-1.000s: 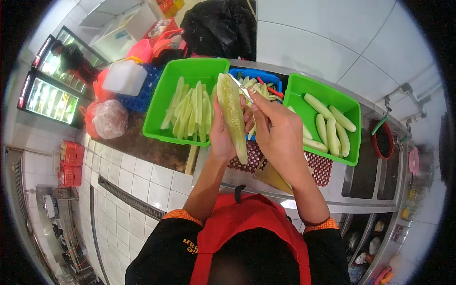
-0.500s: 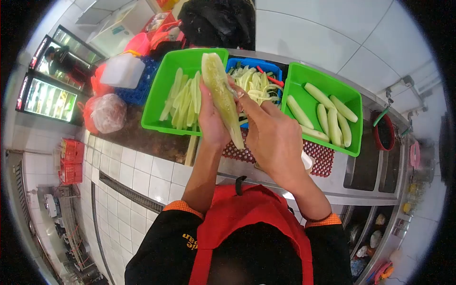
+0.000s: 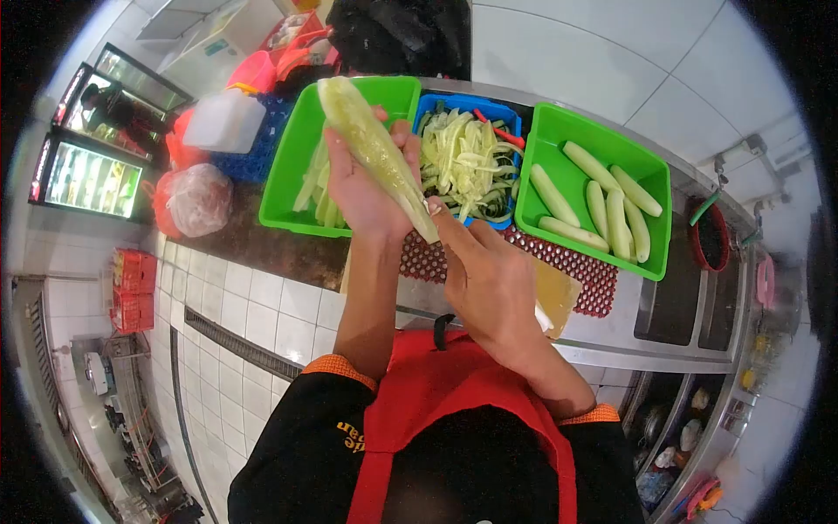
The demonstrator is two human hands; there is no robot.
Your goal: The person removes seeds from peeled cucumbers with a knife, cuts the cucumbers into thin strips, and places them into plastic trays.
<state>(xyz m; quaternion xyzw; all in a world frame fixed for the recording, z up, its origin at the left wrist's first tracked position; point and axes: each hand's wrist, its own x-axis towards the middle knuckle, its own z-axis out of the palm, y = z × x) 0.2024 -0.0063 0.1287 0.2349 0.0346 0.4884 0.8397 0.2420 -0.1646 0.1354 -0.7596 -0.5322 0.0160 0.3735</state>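
Note:
A peeled, halved cucumber (image 3: 371, 144) lies lengthwise in my left hand (image 3: 362, 196), its pale seedy cut side turned up. The fingers close around it from below. At the cucumber's lower end is my right hand (image 3: 493, 284), its fingers closed on a small metal tool whose kind I cannot make out. The left green bin (image 3: 279, 196), beneath my left hand, contains long cucumber pieces. Peels and seedy scraps (image 3: 463, 157) fill the blue basket (image 3: 515, 122) between the bins. Several whole peeled cucumbers (image 3: 615, 218) lie in the right green bin (image 3: 655, 253).
A yellowish board (image 3: 563, 288) lies on a red perforated mat (image 3: 598, 284) by my right wrist. A red-handled tool (image 3: 506, 133) rests on the blue basket. Bagged goods (image 3: 201, 205) stand left, a sink (image 3: 672, 306) right. Another person (image 3: 105, 113) stands by the fridges.
My left hand has shifted left and tilted the cucumber more. My right hand has moved down, its fingers going from the cucumber's middle to its lower end. The scraps are now more exposed.

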